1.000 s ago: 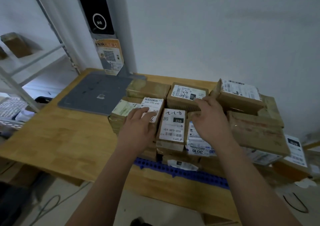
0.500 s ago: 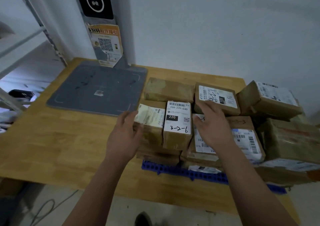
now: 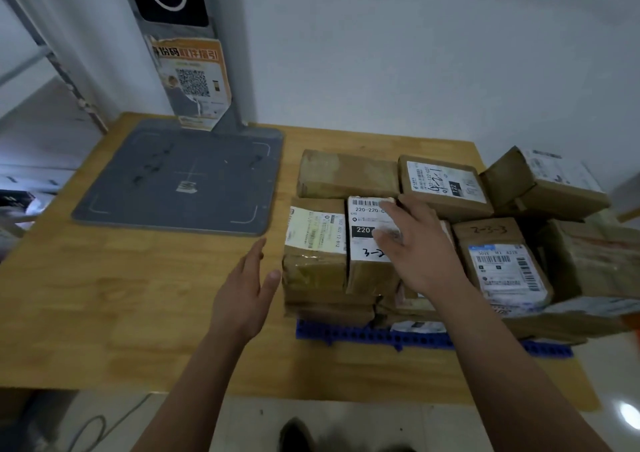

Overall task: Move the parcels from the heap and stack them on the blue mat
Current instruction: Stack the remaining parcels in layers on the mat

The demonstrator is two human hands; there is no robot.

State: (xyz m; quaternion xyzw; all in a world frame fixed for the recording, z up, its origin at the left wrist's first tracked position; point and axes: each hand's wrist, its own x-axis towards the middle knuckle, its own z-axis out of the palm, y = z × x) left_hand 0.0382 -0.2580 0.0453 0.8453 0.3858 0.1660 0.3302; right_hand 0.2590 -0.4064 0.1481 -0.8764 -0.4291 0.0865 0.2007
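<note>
On the wooden table (image 3: 104, 295), well left of the blue mat (image 3: 363, 335) and further back, lies a grey scanner pad (image 3: 180, 178) with a post (image 3: 194, 70) rising from its rear edge. The left hand (image 3: 242, 292) hovers just off the mat's left end, fingers straight and holding nothing. Its thumb is close to the side of the yellow-labelled parcel (image 3: 313, 243), but I cannot tell whether they touch. That parcel tops the stack on the mat's left part, side by side with the parcel marked 220 (image 3: 367, 243). The right hand (image 3: 415, 243) lies flat on the parcel marked 220, fingers spread and slightly blurred, gripping nothing. Over the mat's right half sits the parcel marked 3-3-3 (image 3: 502, 261). Behind it, a tilted parcel (image 3: 543, 181) leans toward the mat's right end.
</note>
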